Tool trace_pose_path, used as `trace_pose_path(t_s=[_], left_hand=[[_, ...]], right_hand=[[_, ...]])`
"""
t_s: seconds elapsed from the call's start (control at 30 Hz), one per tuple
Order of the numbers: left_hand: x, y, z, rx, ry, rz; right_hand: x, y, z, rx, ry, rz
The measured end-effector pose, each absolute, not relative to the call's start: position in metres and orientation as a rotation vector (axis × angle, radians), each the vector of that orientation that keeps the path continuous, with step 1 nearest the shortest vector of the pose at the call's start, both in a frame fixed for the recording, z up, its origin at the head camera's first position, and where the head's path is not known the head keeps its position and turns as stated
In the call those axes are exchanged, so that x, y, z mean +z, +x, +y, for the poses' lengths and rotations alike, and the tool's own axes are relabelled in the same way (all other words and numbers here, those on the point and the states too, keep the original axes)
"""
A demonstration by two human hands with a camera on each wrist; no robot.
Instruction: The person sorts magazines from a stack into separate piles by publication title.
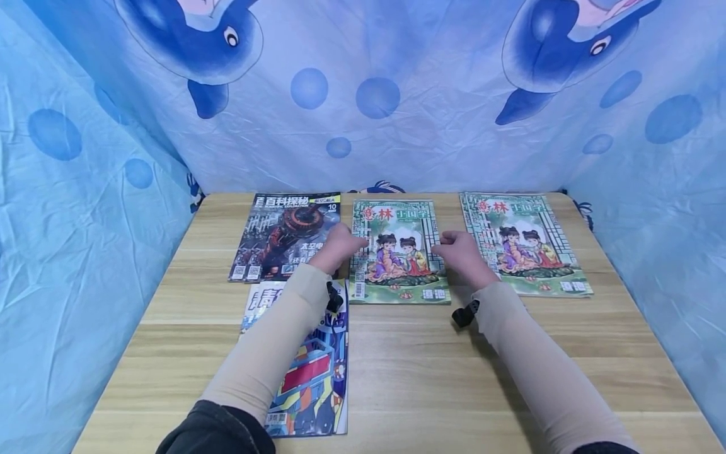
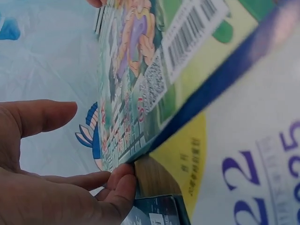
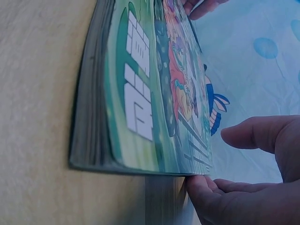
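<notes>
A green magazine point(image 1: 399, 255) with two cartoon children on its cover lies flat in the middle of the table, between both hands. My left hand point(image 1: 336, 247) is at its left edge; in the left wrist view the fingertips point(image 2: 123, 185) touch that edge while the thumb stands apart. On the opposite side, my right hand point(image 1: 462, 255) has its fingertips point(image 3: 199, 185) against the right edge, thumb raised off the cover. Neither thumb presses on the magazine. Its thick page edges point(image 3: 89, 108) show in the right wrist view.
To the right lie green magazines point(image 1: 527, 252) with the same cover, slightly fanned. Dark magazines point(image 1: 278, 230) lie at the back left, with colourful ones point(image 1: 317, 384) in front, partly under my left forearm. A blue dolphin-print curtain point(image 1: 363, 151) surrounds the wooden table point(image 1: 408, 391).
</notes>
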State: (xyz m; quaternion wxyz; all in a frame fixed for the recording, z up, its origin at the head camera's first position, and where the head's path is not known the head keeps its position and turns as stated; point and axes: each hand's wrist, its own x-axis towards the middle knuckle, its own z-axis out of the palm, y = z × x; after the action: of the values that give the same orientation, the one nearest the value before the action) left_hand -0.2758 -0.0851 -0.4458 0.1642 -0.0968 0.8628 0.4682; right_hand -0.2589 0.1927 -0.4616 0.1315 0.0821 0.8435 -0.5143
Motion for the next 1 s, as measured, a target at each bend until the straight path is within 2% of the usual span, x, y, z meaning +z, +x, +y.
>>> trace_pose_path(t_s=[0.23, 0.6, 1.0], left_hand=[[-0.4446, -0.2801, -0.0872, 1.393, -0.323, 2.37], [-0.4449, -0.2789, -0.0879, 1.507, -0.21, 2.309], [-0.4482, -0.2748, -0.0905, 1.689, -0.246, 2.089]], right_hand=[[-0.4606, -0.2602, 0.193, -1.485, 0.242, 2.436], [-0.4631, -0.2615, 0.1951, -1.519, 0.244, 2.417], [-0.4625, -0.2623, 0.1966, -1.542, 0.238, 2.393]])
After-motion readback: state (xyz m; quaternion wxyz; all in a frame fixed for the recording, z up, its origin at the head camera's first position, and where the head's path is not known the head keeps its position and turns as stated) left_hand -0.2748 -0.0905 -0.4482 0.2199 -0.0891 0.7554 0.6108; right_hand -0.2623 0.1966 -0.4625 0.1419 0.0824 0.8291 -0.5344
